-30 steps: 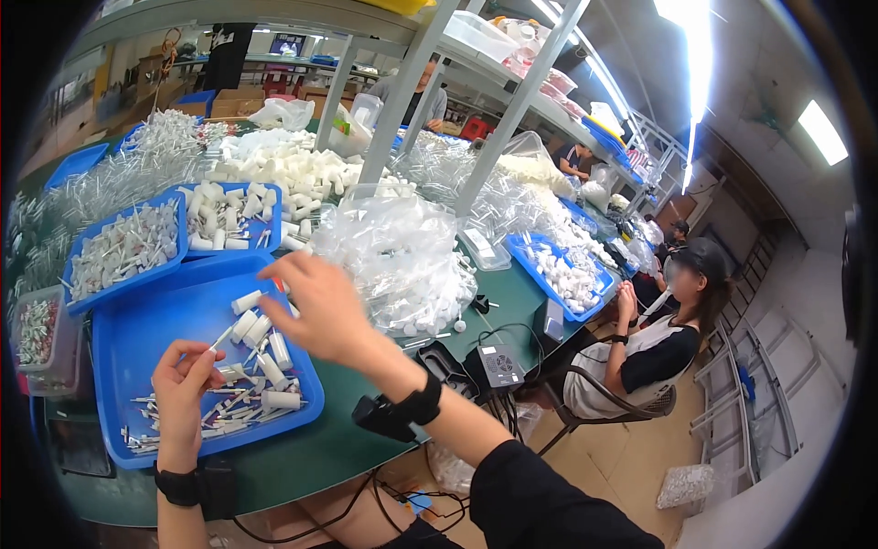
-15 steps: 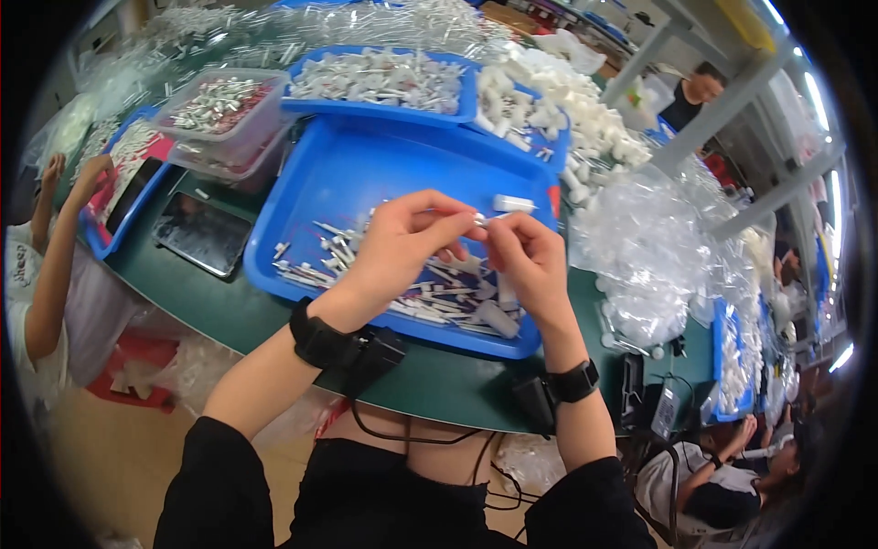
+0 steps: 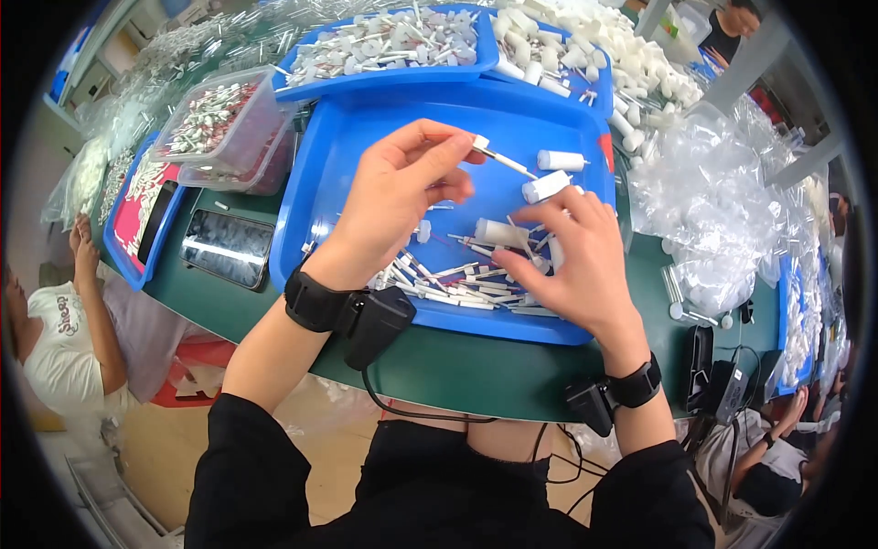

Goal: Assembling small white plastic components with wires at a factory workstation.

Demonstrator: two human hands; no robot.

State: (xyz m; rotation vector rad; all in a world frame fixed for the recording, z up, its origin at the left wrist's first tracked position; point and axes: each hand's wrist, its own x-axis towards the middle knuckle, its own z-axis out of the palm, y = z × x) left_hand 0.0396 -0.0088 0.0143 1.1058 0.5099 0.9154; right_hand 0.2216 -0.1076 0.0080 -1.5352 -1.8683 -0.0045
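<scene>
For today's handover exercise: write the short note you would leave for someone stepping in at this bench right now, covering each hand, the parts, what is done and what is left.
Left hand: raised over the blue tray, pinching a thin white stick by its tip.
Right hand: palm down on the loose parts at the tray's near edge, fingers among the sticks; a grip cannot be told.
Parts: white tubes lie at the tray's far right.
Done: one stick picked up.
Left: many sticks and tubes lie loose in the tray.

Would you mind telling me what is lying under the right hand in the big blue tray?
Under the right hand, in the blue tray, lie white tubes and thin white sticks, some poking out beside its fingers. Whatever sits beneath the palm is covered.
</scene>
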